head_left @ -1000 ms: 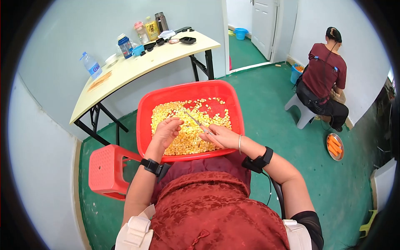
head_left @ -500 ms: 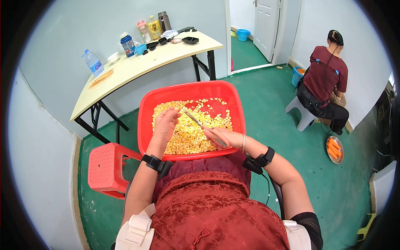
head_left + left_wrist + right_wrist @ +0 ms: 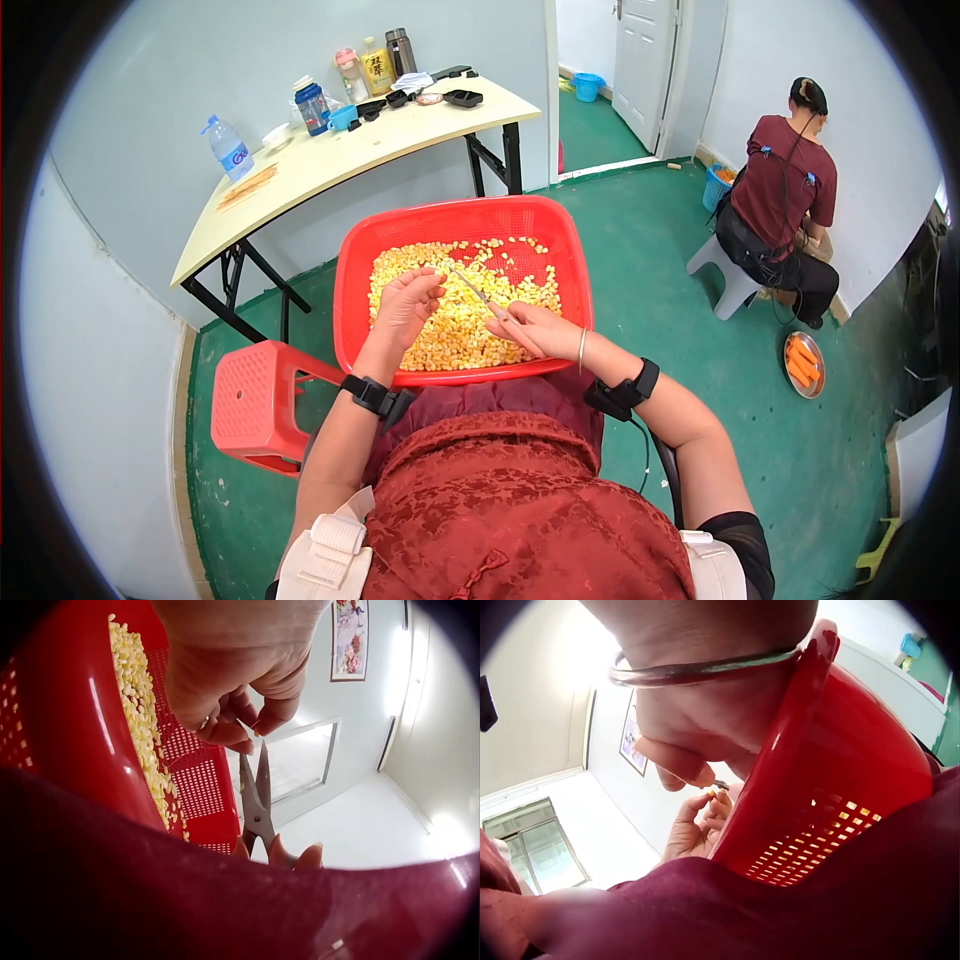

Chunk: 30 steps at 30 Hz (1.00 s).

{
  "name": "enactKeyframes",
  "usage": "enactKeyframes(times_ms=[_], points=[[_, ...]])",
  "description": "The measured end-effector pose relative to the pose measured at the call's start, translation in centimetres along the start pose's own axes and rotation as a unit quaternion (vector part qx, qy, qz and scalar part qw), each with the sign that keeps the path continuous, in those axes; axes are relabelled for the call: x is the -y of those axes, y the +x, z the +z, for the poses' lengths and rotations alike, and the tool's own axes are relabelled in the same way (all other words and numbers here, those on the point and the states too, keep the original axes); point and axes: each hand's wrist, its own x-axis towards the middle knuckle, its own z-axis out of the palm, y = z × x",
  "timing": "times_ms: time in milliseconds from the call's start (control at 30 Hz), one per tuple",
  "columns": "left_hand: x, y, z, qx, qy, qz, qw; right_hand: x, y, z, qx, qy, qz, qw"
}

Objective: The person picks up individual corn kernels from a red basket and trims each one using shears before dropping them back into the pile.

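In the head view my left hand [image 3: 408, 308] is over the red basket [image 3: 350, 300], with thumb and fingertips together. The left wrist view shows a small yellow corn kernel [image 3: 256, 733] pinched there, right at the scissor tips. My right hand [image 3: 535, 330] grips the scissors [image 3: 480, 292] by the handles, and the blades point up and left over the corn. Seen from the left wrist, the metal blades [image 3: 256, 791] stand slightly apart. Loose corn kernels [image 3: 470, 335] cover much of the basket's bottom.
A red stool [image 3: 255, 400] stands left of the basket. Behind it a table [image 3: 380, 150] bears bottles, a cup and black parts. On the right, another person [image 3: 785, 190] sits on a grey stool near a bowl of carrots [image 3: 803, 365].
My left hand rose toward the scissor tips, then came slightly back toward me with its fingers curled more. The right hand keeps its grip on the scissors, and the head view has shifted slightly.
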Motion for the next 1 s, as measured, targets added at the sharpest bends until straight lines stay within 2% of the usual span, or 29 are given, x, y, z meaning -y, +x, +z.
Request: enactKeyframes(times_ms=[33, 133, 267, 567, 1000], points=[[0.0, 0.0, 0.0, 0.002, -0.001, -0.006, 1.000, 0.0, 0.0, 0.2, -0.044, -0.051, -0.013, 0.998], [0.4, 0.2, -0.4, 0.008, -0.020, -0.015, 1.000, -0.1, -0.3, 0.4, -0.101, -0.138, -0.074, 0.982], [1.0, 0.4, -1.0, 0.007, -0.041, -0.003, 0.999, 1.4, -1.2, 0.5, -0.102, -0.180, -0.053, 0.977], [1.4, 0.5, -1.1, 0.014, 0.023, 0.053, 0.998, 1.3, -1.4, 0.5, -0.106, -0.193, -0.034, 0.975], [1.8, 0.5, -1.5, 0.024, 0.079, 0.085, 0.993, 2.0, -1.8, 0.3, -0.103, -0.203, 0.001, 0.974]])
